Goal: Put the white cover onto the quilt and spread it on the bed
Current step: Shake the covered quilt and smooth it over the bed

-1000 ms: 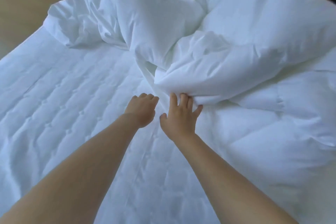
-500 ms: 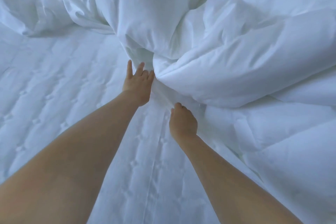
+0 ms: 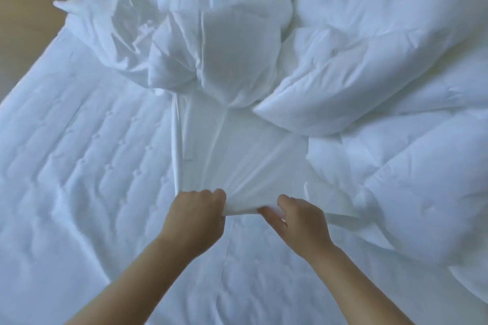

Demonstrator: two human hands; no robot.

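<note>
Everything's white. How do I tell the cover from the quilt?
The white cover is thin and see-through; the quilt is thick and puffy. The cover is pulled taut, gripped by the left hand and right hand; the quilt lies loose at right, in neither hand. Both are white, heaped on the bed.

Cover (image 3: 237,155): plain white, thin and faintly see-through. Quilt (image 3: 396,82): plain white, puffed. Mattress (image 3: 79,166): white, stitched in quilted rows with small tufts. Floor (image 3: 31,8): light wood-brown.
</note>
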